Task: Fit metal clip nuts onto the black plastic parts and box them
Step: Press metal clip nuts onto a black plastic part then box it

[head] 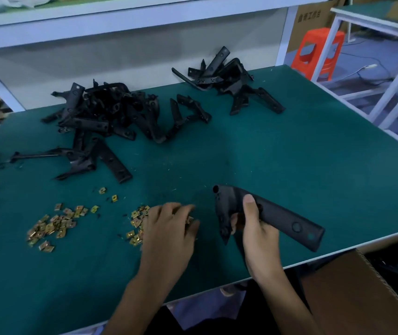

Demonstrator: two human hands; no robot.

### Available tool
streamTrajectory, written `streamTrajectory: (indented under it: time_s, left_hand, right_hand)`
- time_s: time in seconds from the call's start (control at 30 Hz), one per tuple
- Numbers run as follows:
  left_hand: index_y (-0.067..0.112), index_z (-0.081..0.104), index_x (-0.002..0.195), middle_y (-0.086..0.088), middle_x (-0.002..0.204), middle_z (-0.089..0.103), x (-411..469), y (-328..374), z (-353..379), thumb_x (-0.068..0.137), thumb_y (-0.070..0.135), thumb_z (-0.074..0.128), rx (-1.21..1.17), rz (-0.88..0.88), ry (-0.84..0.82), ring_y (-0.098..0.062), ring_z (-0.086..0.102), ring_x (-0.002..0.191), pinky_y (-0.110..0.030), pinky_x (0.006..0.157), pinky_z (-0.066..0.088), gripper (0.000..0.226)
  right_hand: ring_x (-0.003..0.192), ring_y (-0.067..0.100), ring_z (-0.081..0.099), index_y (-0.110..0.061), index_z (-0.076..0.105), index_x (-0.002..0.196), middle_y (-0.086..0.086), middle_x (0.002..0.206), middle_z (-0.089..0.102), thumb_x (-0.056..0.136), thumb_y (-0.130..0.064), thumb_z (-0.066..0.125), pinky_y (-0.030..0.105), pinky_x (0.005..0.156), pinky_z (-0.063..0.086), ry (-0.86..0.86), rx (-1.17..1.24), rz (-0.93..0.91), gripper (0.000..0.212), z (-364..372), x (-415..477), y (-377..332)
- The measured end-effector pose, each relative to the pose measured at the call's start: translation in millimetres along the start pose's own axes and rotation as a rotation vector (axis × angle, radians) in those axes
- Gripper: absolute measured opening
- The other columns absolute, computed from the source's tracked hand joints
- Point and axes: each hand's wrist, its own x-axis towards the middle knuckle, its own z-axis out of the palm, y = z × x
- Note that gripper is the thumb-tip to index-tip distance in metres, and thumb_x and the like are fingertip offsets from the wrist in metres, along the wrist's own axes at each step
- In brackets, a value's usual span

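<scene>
The big green-topped workbench [289,153] carries everything here, and a brown cardboard box [352,298] sits just off its near right edge, so boxing should be a short drop when it comes to that. Toward the back left there's a big heap of black plastic parts [96,117], with a smaller heap [229,83] further back on the right. The right hand [260,238] has its fingers and thumb wrapped round one long black plastic part [287,218], held near the front edge and well apart from both heaps. The left hand [169,228] is palm-down over the scattered brass-coloured metal clip nuts [136,222], fingers bent onto them. Can't tell if it's actually got one pinched. I'd say the step is picking a nut. Tip: slide one nut clear of the cluster first so you don't lift two. Then turn its open mouth toward the part's edge, and keep the right hand's grip off the hole you're clipping over.
</scene>
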Motion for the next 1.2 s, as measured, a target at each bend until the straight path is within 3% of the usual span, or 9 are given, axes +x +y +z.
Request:
streamTrajectory:
  time_s: [0.1, 0.27, 0.4, 0.5, 0.6, 0.7, 0.8, 0.97, 1.2]
  left_hand:
    - [0.035, 0.063, 0.127, 0.007, 0.131, 0.053, 8.3, -13.8, 2.6, 0.099, 0.051, 0.050, 0.121, -0.048, -0.133, -0.020, 0.033, 0.121, -0.038, 0.103, 0.028, 0.034]
    - [0.034, 0.069, 0.098, 0.015, 0.108, 0.061, 16.4, -12.6, 1.9, 0.095, 0.037, 0.064, -0.022, -0.041, -0.037, -0.016, 0.043, 0.109, -0.038, 0.096, 0.035, 0.007]
    - [0.033, 0.065, 0.093, 0.021, 0.089, 0.068, 17.0, -13.4, -5.3, 0.095, 0.026, 0.065, -0.370, -0.028, 0.053, -0.002, 0.062, 0.089, -0.016, 0.077, 0.044, 0.007]
    - [0.034, 0.067, 0.098, 0.026, 0.095, 0.069, 15.1, -7.1, -11.6, 0.097, 0.024, 0.063, -0.585, -0.110, 0.026, 0.003, 0.065, 0.091, -0.007, 0.074, 0.044, 0.011]
    - [0.036, 0.071, 0.103, 0.024, 0.099, 0.073, 8.8, -0.1, -13.2, 0.095, 0.015, 0.065, -0.779, -0.203, -0.067, 0.005, 0.067, 0.095, -0.009, 0.081, 0.049, 0.023]
    - [0.025, 0.075, 0.099, 0.011, 0.090, 0.076, 1.5, 8.4, -12.5, 0.095, 0.008, 0.066, -1.015, -0.335, -0.121, -0.004, 0.070, 0.085, -0.016, 0.075, 0.054, 0.019]
    - [0.014, 0.072, 0.101, 0.001, 0.081, 0.074, -5.0, 14.2, -12.7, 0.095, 0.001, 0.062, -1.202, -0.392, -0.136, -0.012, 0.067, 0.073, -0.019, 0.068, 0.054, 0.017]
    - [0.011, 0.069, 0.103, -0.007, 0.088, 0.077, -9.5, 20.6, -8.9, 0.096, 0.004, 0.061, -1.315, -0.475, -0.198, -0.017, 0.072, 0.079, -0.022, 0.067, 0.056, 0.012]
    - [0.010, 0.071, 0.092, -0.002, 0.078, 0.070, -10.0, 30.4, 2.7, 0.090, 0.003, 0.068, -1.474, -0.644, -0.156, -0.010, 0.064, 0.067, -0.020, 0.060, 0.054, 0.008]
  right_hand:
    - [0.070, -0.019, 0.063, -0.063, 0.069, 0.073, -0.038, 0.071, 0.066, 0.099, -0.050, 0.058, 0.001, 0.059, 0.045, -0.018, -0.015, -0.011, 0.032, -0.2, -0.9, 0.2]
    - [0.070, -0.012, 0.067, -0.057, 0.072, 0.074, -0.031, 0.072, 0.070, 0.098, -0.053, 0.058, 0.005, 0.060, 0.047, -0.029, -0.003, -0.002, 0.028, 0.8, -2.1, -0.2]
    - [0.068, -0.009, 0.067, -0.053, 0.072, 0.071, -0.027, 0.071, 0.071, 0.080, -0.073, 0.057, 0.011, 0.062, 0.051, -0.048, -0.003, 0.042, 0.026, -1.7, 0.2, 3.2]
    - [0.073, 0.001, 0.070, -0.041, 0.075, 0.073, -0.014, 0.074, 0.074, 0.075, -0.074, 0.061, 0.028, 0.073, 0.052, -0.042, 0.007, 0.061, 0.036, -2.4, 3.8, 6.3]
    - [0.065, 0.010, 0.066, -0.026, 0.073, 0.065, -0.003, 0.067, 0.069, 0.074, -0.058, 0.075, 0.028, 0.064, 0.051, -0.116, 0.150, 0.100, 0.034, 0.9, 6.8, 3.1]
    - [0.083, 0.019, 0.070, -0.019, 0.080, 0.086, 0.010, 0.095, 0.073, 0.074, -0.039, 0.089, 0.026, 0.070, 0.056, -0.228, 0.397, 0.211, 0.025, 5.6, 10.5, -1.5]
    - [0.093, 0.018, 0.074, -0.015, 0.082, 0.096, 0.013, 0.107, 0.076, 0.080, -0.024, 0.077, 0.026, 0.075, 0.059, -0.300, 0.525, 0.310, 0.019, 7.4, 11.4, -1.7]
    - [0.088, 0.018, 0.074, -0.013, 0.080, 0.098, 0.012, 0.103, 0.076, 0.077, -0.016, 0.075, 0.030, 0.071, 0.060, -0.347, 0.582, 0.391, 0.022, 4.9, 9.3, 1.6]
    - [0.094, 0.017, 0.075, -0.009, 0.079, 0.100, 0.013, 0.106, 0.077, 0.081, -0.012, 0.070, 0.027, 0.077, 0.060, -0.333, 0.640, 0.430, 0.021, 1.7, 11.1, 3.1]
